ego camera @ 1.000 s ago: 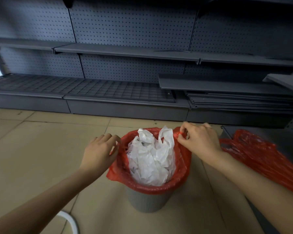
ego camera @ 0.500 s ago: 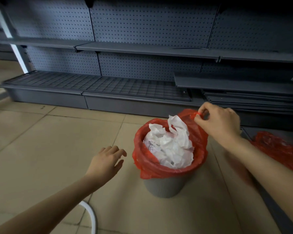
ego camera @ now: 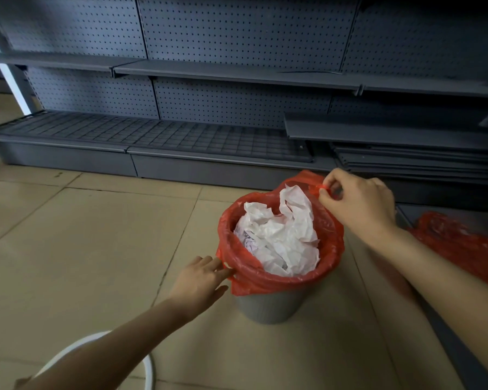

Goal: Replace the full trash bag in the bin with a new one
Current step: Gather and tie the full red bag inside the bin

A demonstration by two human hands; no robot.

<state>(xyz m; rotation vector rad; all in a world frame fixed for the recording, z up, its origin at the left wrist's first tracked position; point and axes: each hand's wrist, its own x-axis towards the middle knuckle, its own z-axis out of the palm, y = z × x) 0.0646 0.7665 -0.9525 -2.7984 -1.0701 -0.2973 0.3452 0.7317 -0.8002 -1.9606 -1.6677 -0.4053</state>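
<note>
Item 1. Bin [ego camera: 268, 306]: round grey plastic, faintly ribbed wall, tapering downward; stands on the floor at centre of view.

Item 2. Full trash bag [ego camera: 276, 281]: thin glossy red film, wrinkled, lining the bin with its mouth folded over the rim. A peak of the film is lifted at the bin's 1 o'clock edge.

Item 3. Paper waste [ego camera: 279, 237]: white, crumpled sheets, matte, heaped to rim level inside the bag; faint print visible on one piece.

Item 4. Right hand [ego camera: 358, 202]: at the bin's 1 o'clock, knuckles up, thumb and forefinger pinching the raised red film; the other fingers curled. Bare forearm runs off toward 4 o'clock.

Item 5. Left hand [ego camera: 200, 281]: at the bin's 9 o'clock, palm down, fingers straight and slightly spread, fingertips touching the folded bag edge; gripping nothing. Bare forearm extends toward 7 o'clock.

Item 6. Second red bag [ego camera: 462, 246]: same crinkled film, lying loose on a dark flat panel at 3 o'clock, partly hidden behind the right forearm.

Item 7. Surroundings: beige tiled floor [ego camera: 82, 249] with dark joints; grey metal shelving [ego camera: 223, 74] with pegboard back and wire-grid base deck at 12 o'clock; stacked flat shelf boards [ego camera: 420, 161] at 2 o'clock; white curved rim [ego camera: 150, 370], object unidentifiable, at 7 o'clock under the left forearm.
</note>
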